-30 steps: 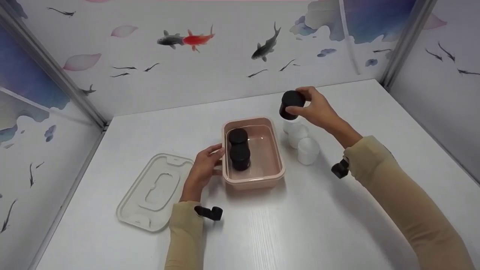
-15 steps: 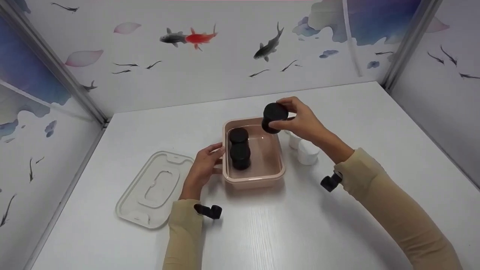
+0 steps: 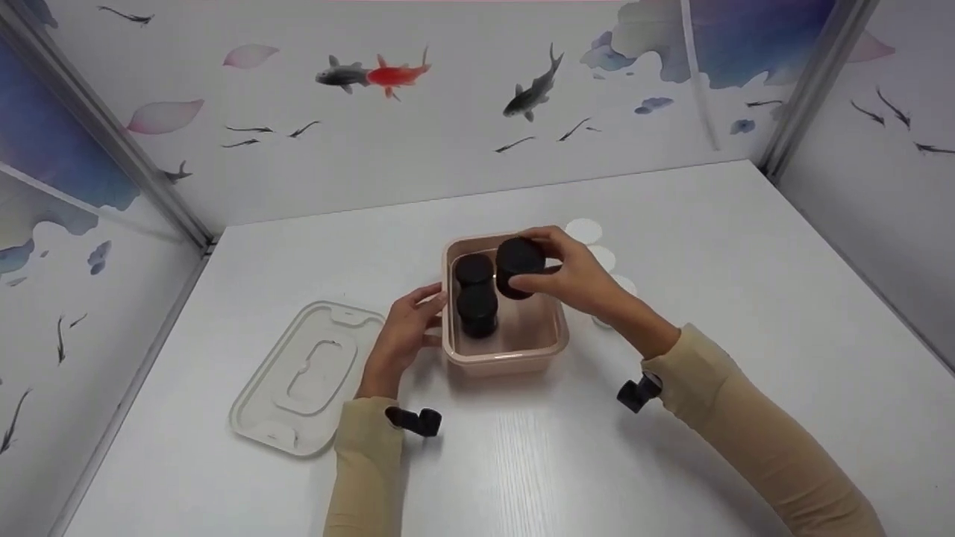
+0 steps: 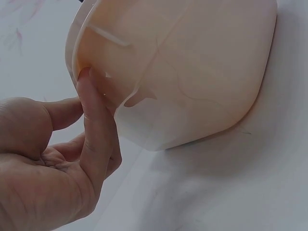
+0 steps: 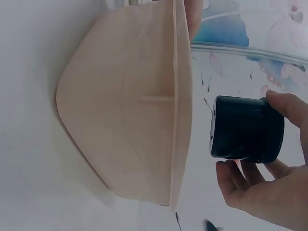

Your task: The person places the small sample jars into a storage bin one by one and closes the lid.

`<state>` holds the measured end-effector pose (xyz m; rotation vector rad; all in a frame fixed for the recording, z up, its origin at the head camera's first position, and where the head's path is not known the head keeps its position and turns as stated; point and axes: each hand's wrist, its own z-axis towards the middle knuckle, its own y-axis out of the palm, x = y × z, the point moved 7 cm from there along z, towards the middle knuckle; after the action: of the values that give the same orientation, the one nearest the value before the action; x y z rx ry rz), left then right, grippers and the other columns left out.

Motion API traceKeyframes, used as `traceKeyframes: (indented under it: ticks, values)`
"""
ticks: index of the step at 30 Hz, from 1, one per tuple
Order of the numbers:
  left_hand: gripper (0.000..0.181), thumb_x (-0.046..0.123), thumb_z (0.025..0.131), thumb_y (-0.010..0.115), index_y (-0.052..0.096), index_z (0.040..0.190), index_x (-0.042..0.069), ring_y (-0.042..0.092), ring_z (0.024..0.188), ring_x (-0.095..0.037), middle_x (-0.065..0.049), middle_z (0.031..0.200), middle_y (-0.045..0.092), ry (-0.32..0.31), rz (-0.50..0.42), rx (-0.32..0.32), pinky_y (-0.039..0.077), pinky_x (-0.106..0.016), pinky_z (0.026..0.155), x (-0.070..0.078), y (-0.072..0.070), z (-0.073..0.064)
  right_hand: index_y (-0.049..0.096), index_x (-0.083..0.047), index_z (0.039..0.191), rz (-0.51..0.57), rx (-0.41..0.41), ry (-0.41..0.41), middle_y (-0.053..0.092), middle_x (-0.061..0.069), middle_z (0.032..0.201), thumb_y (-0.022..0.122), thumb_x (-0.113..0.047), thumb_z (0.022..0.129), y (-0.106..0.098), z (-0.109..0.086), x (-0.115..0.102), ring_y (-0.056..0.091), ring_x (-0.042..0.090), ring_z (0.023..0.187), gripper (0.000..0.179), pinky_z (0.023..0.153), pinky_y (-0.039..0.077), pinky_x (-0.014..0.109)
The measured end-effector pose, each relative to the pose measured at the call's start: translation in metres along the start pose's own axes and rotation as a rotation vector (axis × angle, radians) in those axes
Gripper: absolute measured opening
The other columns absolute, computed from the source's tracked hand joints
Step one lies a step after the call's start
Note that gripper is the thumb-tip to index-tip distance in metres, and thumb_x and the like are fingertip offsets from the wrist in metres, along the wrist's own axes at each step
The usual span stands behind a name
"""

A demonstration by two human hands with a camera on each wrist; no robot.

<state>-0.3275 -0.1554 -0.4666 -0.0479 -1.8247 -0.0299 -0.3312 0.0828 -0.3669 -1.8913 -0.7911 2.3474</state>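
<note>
In the head view my right hand (image 3: 571, 272) holds a black lidded jar (image 3: 520, 266) by its sides, over the right half of the pink box (image 3: 507, 359). The right wrist view shows the jar (image 5: 245, 129) tipped on its side in that camera's frame, apart from the box wall (image 5: 130, 110). Two more black jars stand along the box's left side, a back one (image 3: 474, 270) and a front one (image 3: 477, 309). My left hand (image 3: 406, 332) touches the box's left rim. In the left wrist view a fingertip of this hand (image 4: 62, 168) presses just under the rim.
Several white lidded jars (image 3: 584, 231) stand in a row right of the box, partly hidden by the right hand and forearm. An off-white lid (image 3: 313, 377) lies on the white table (image 3: 515, 462) to the left. Printed wall panels (image 3: 448, 164) enclose the table's back and sides.
My right hand has carried the black jar left and towards me, from above the white jars to over the box. The left hand and the box have hardly moved.
</note>
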Motion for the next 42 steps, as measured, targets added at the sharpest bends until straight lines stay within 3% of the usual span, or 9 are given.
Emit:
traceKeyframes:
  ticks: [5, 9, 17, 26, 42]
  values:
    - [0.044, 0.024, 0.102, 0.059, 0.053, 0.144, 0.01, 0.07, 0.1, -0.026, -0.016, 0.125, 0.068, 0.007, 0.007, -0.003, 0.057, -0.028, 0.062, 0.002, 0.001, -0.001, 0.052, -0.012, 0.141, 0.03, -0.037, 0.01, 0.056, 0.012, 0.135, 0.081, -0.018, 0.084, 0.013, -0.004, 0.003, 0.056, 0.03, 0.125, 0.064, 0.095, 0.051, 0.036]
    - [0.044, 0.024, 0.103, 0.058, 0.052, 0.144, 0.01, 0.071, 0.096, -0.022, -0.016, 0.127, 0.068, -0.002, 0.009, 0.0, 0.057, -0.028, 0.063, 0.002, 0.0, -0.002, 0.053, -0.013, 0.14, 0.012, -0.082, 0.027, 0.055, 0.014, 0.136, 0.083, -0.019, 0.082, 0.024, -0.006, 0.006, 0.055, 0.032, 0.125, 0.065, 0.099, 0.051, 0.04]
    - [0.044, 0.023, 0.103, 0.058, 0.052, 0.144, 0.009, 0.071, 0.092, -0.02, -0.015, 0.123, 0.07, 0.007, 0.003, 0.006, 0.057, -0.028, 0.061, 0.002, -0.001, 0.0, 0.054, -0.007, 0.139, -0.135, -0.137, -0.028, 0.053, 0.016, 0.138, 0.083, -0.018, 0.081, 0.038, -0.008, 0.002, 0.055, 0.038, 0.126, 0.066, 0.104, 0.049, 0.05]
    - [0.044, 0.024, 0.102, 0.059, 0.053, 0.144, 0.011, 0.071, 0.091, -0.018, -0.016, 0.126, 0.068, -0.004, -0.003, 0.0, 0.058, -0.03, 0.064, 0.002, -0.001, 0.0, 0.056, -0.002, 0.133, -0.194, -0.2, -0.097, 0.058, 0.018, 0.133, 0.083, -0.008, 0.078, 0.049, -0.01, -0.003, 0.056, 0.037, 0.123, 0.062, 0.108, 0.044, 0.052]
    - [0.044, 0.024, 0.103, 0.058, 0.053, 0.143, 0.008, 0.07, 0.092, -0.017, -0.018, 0.129, 0.067, 0.006, 0.015, 0.0, 0.058, -0.03, 0.064, 0.004, 0.001, -0.002, 0.056, 0.003, 0.131, -0.418, -0.369, -0.044, 0.057, 0.022, 0.129, 0.085, -0.011, 0.077, 0.073, -0.007, -0.009, 0.058, 0.034, 0.12, 0.063, 0.103, 0.051, 0.045]
